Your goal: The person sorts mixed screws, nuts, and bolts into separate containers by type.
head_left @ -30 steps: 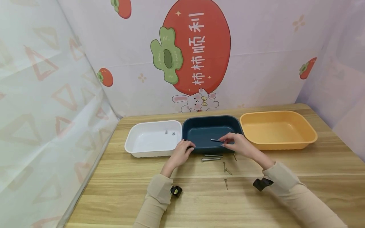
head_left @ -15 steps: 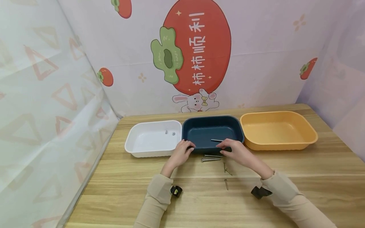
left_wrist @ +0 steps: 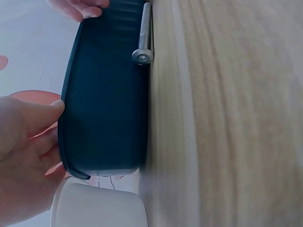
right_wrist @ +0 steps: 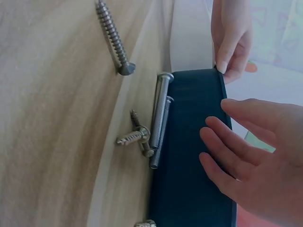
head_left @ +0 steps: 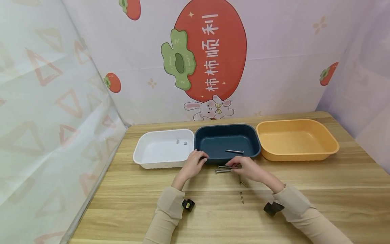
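Observation:
My left hand point(head_left: 193, 164) pinches the near rim of the dark blue tray point(left_wrist: 104, 104) at its left corner, thumb outside and fingers over the edge. A long bolt point(head_left: 234, 151) lies inside that tray. Just in front of the tray, two more long silver bolts point(right_wrist: 162, 109) rest side by side on the table. My right hand point(head_left: 248, 169) is over their right ends, and in the right wrist view its fingers point(right_wrist: 227, 142) are spread with nothing between them. Several smaller wood screws point(right_wrist: 113, 42) lie nearby, two of them crossed.
To the left stands a white tray point(head_left: 143, 149) with two small metal pieces point(head_left: 185, 143) in it. A yellow tray point(head_left: 298, 157) is at the right, beside the blue one. All stand on a wooden table point(head_left: 213, 220) before a printed cloth backdrop point(head_left: 274, 84).
My right hand has let go of a bolt, which now lies in the blue tray, and has come down and towards me to the bolts on the table. My left hand has stayed put.

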### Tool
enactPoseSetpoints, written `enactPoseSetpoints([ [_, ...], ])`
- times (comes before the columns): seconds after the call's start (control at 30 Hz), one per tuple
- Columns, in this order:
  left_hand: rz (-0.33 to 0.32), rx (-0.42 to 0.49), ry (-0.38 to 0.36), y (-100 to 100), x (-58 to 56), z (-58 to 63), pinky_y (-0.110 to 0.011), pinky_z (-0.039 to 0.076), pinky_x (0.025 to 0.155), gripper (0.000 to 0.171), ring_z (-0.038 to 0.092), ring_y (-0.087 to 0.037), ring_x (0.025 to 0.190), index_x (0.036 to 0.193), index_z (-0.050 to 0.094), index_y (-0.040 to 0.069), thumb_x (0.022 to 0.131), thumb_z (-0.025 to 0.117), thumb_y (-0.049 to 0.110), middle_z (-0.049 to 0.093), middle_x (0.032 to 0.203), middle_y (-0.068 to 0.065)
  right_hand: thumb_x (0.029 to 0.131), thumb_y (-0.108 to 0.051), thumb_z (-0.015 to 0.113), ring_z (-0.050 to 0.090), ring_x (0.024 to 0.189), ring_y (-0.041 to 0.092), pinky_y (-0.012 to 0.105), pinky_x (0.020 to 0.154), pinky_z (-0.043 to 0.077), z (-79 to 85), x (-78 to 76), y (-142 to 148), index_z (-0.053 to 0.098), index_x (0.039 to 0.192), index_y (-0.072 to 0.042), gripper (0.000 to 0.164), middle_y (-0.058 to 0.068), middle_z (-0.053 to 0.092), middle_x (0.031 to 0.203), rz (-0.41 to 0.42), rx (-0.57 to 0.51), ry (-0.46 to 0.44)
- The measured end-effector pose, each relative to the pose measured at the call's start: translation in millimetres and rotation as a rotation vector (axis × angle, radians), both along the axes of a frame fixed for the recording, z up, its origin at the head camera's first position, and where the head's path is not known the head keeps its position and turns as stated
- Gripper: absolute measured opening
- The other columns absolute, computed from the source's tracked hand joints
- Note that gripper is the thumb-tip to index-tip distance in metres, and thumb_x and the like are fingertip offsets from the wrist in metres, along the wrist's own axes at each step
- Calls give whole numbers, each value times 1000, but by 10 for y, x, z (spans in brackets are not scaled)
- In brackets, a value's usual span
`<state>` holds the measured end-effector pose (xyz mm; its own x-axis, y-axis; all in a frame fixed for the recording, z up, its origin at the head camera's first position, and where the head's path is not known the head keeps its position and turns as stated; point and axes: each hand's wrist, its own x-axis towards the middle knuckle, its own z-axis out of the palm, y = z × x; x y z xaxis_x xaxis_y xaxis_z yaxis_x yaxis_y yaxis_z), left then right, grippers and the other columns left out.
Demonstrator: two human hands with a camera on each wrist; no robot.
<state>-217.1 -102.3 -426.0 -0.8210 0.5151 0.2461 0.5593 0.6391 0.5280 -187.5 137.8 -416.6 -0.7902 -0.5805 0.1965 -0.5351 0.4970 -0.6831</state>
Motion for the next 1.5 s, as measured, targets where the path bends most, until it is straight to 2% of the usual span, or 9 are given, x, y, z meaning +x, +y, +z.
enactPoseSetpoints([
  [0.17, 0, 4, -1, -3, 5, 0, -41, 23, 102, 12, 51, -26, 98, 96, 59, 2, 89, 50, 6, 60, 97, -10, 78, 4, 60, 58, 84, 21, 34, 74, 49, -53, -14, -44, 63, 98, 3, 20, 11, 63, 95, 13, 45, -26],
  [0.4, 1, -5, 2, 0, 6, -3, -41, 23, 102, 12, 50, -26, 98, 96, 59, 2, 89, 50, 7, 60, 97, -10, 77, 5, 61, 59, 87, 25, 35, 74, 49, -125, -43, -67, 62, 98, 4, 21, 13, 63, 94, 51, 61, -5],
  [0.73, -4, -6, -3, -3, 7, -6, -41, 20, 104, 13, 51, -26, 100, 96, 59, 0, 89, 50, 7, 60, 96, -10, 77, 4, 61, 58, 91, 26, 35, 75, 48, -152, -58, -90, 63, 99, 2, 22, 12, 63, 97, 57, 105, -18],
  [0.97, -5, -6, 5, -4, 8, 4, -40, 23, 103, 13, 51, -26, 99, 96, 59, 1, 89, 50, 7, 60, 96, -9, 78, 3, 60, 58, 94, 26, 36, 76, 48, -159, -69, -97, 63, 102, 1, 24, 12, 64, 99, 45, 124, -65],
  [1.33, -8, 2, -1, -7, 2, -1, -41, 22, 103, 14, 51, -26, 99, 97, 60, 0, 89, 50, 7, 60, 96, -10, 75, 5, 62, 59, 88, 22, 31, 72, 48, -224, -87, -117, 65, 96, 1, 21, 9, 64, 93, 22, 141, 1],
  [1.5, -11, 4, -2, -9, -1, -2, -41, 20, 104, 14, 51, -27, 99, 97, 59, -1, 89, 50, 6, 60, 96, -10, 75, 5, 63, 59, 85, 21, 28, 70, 48, -230, -87, -132, 66, 94, 1, 20, 9, 64, 91, 35, 145, 13],
])
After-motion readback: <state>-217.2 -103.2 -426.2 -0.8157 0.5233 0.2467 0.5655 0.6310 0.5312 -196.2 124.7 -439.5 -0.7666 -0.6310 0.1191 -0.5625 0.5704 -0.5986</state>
